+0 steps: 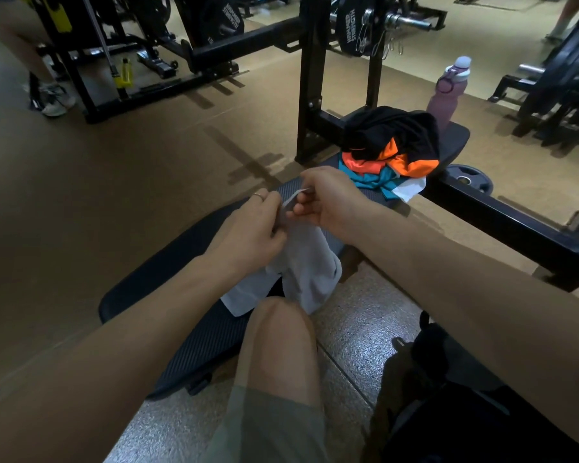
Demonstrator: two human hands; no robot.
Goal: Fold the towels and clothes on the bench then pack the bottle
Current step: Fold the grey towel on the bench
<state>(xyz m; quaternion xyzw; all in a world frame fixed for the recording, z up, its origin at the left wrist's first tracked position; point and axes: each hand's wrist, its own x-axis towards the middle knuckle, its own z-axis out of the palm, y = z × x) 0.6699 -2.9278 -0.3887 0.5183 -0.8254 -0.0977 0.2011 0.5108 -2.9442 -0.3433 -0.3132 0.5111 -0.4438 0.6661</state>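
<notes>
**Pinching the towel's top edge over the bench**

We are looking down past a bare knee point(274, 332), which is sitting nearest to us, just below the hanging end of the towel point(301, 262). To the right of the knee a dark bag point(448, 396) is lying on the speckled floor.

Above the knee we are holding the pale grey towel up with both hands. The left hand point(248, 235) is curling its fingers round the towel's upper left part, and a ring point(258, 195) is showing on one finger. The right hand point(328, 198) is pinching a thin white strip of the towel's edge between thumb and fingertips, just right of the left fingers, the two hands nearly touching. Below our fingers the towel is drooping in loose folds onto the dark ribbed bench point(168, 272), which is stretching out under and to the left of both hands.

Beyond our fingertips, up and to the right, a heap of clothes point(391, 145) is lying on the far end of the bench: black on top, orange and teal beneath, with a white piece at the lower right. Just past the heap, farther right of our fingers, a purple bottle point(447, 95) with a pale cap is standing upright at the bench's far end. Black gym frames are standing behind it all.
</notes>
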